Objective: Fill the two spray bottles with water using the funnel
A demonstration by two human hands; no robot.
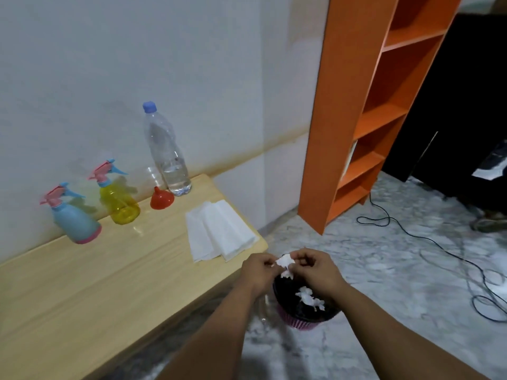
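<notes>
A blue spray bottle (74, 219) and a yellow spray bottle (118, 200), both with pink-and-blue trigger heads on, stand by the wall on the wooden table (82, 283). A red funnel (161, 199) sits upside down to their right. Behind it stands a clear water bottle (167, 157) with a blue cap, about a quarter full. My left hand (258, 270) and right hand (315, 270) are off the table's right end, both pinching a crumpled scrap of white tissue (285, 266) over a bin.
Folded white tissue sheets (219, 231) lie near the table's right edge. A pink bin (299, 323) with a black liner and tissue scraps stands on the marble floor below my hands. An orange shelf unit (370, 105) rises at right; a black cable (439, 250) trails across the floor.
</notes>
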